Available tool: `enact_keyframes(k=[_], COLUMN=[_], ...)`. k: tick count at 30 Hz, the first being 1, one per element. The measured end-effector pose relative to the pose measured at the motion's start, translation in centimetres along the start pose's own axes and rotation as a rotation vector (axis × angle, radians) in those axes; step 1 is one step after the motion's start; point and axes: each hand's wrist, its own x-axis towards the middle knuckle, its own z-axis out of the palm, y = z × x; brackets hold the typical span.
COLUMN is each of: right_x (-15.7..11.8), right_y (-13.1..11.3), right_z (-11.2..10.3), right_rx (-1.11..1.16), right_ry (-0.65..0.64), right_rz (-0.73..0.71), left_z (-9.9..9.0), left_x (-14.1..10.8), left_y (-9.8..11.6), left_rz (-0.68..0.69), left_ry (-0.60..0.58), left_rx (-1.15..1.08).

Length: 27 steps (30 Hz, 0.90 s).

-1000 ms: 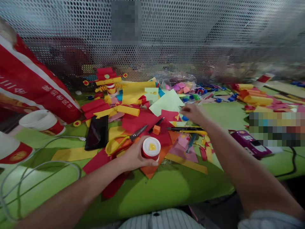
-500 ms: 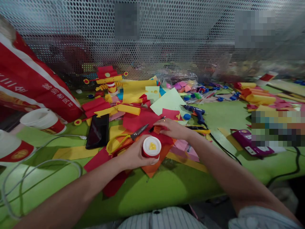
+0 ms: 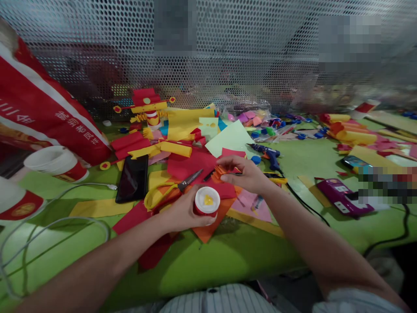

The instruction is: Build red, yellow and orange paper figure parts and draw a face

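My left hand (image 3: 184, 211) is closed round a small red and white paper cup (image 3: 206, 212). A glossy yellow patch (image 3: 208, 200) lies on the cup's white end, which faces up. To the right and a little farther back, my right hand (image 3: 246, 174) pinches a small piece of pleated orange paper (image 3: 219, 174) between thumb and fingers, just above the red paper. Beside my left hand are scissors with yellow handles (image 3: 163, 193), their blades pointing away to the right. Red and orange paper sheets (image 3: 203, 232) spread beneath both hands.
A blue glue gun (image 3: 269, 152) lies behind my right hand. Left of the scissors are a black phone (image 3: 133, 179), a white cable (image 3: 87, 186) and stacked paper cups (image 3: 54, 158). A paper figure (image 3: 150, 111) stands at the back. A purple box (image 3: 342, 198) sits right.
My right hand has lifted slightly and shifted right, with the pleated orange paper now held between its fingers. My left hand and the cup have hardly moved.
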Motion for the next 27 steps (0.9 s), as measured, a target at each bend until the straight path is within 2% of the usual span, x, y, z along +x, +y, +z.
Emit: enact_keyframes(k=[3,8,22,27], right_x=[-0.9,-1.6,-1.3,-1.5], right_y=[-1.8,-3.2,-3.5,-3.4], right_z=[0.6,1.5,1.9,2.0], right_rx=[0.065,-0.053,-0.228,-0.203], right_ry=[-0.056,-0.131,-0.124,-0.045], right_rz=[-0.079,-0.149,-0.227,-0.320], left_z=[0.0,0.1,0.0,0.1], left_x=[0.1,0.2,0.2,0.1], left_y=[0.2,0.3,0.4,0.6], left_rz=[-0.040,0.002,-0.029,-0.011], left_ry=[-0.009,-0.018,-0.044,-0.031], left_rx=[-0.023,-0.071,-0.051,-0.042])
